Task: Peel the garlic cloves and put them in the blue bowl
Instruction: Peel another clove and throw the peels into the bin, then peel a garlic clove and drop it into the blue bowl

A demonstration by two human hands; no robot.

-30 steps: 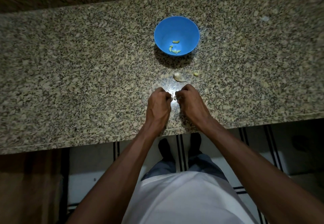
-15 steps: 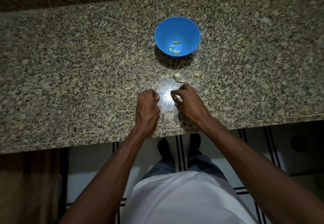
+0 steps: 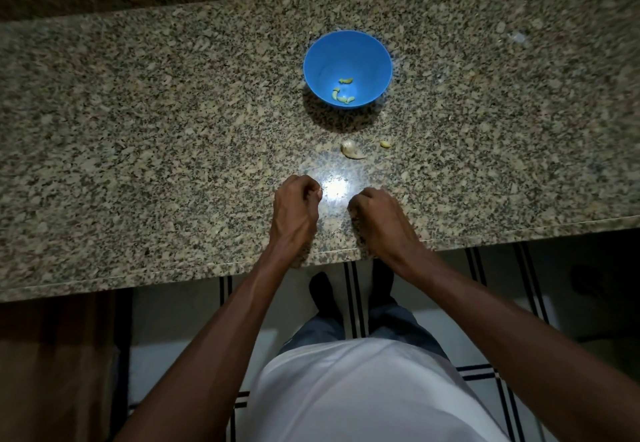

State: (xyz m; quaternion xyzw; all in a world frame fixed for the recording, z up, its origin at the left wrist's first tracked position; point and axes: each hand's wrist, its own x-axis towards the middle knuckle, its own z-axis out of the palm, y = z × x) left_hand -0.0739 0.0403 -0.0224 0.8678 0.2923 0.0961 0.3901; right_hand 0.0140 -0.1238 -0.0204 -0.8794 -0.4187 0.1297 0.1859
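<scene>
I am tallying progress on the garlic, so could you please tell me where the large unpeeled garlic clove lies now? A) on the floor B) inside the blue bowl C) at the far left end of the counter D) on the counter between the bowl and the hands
D: the unpeeled garlic clove lies on the granite counter, nearer the person than the blue bowl and beyond both hands.

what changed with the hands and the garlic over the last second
The left hand and right hand, knuckles together a second ago, have drawn apart, leaving a bare gap of counter between them. Both stay curled; what either holds is hidden. The blue bowl with its peeled cloves, the garlic clove in front of it and the small piece beside that have not moved.
</scene>
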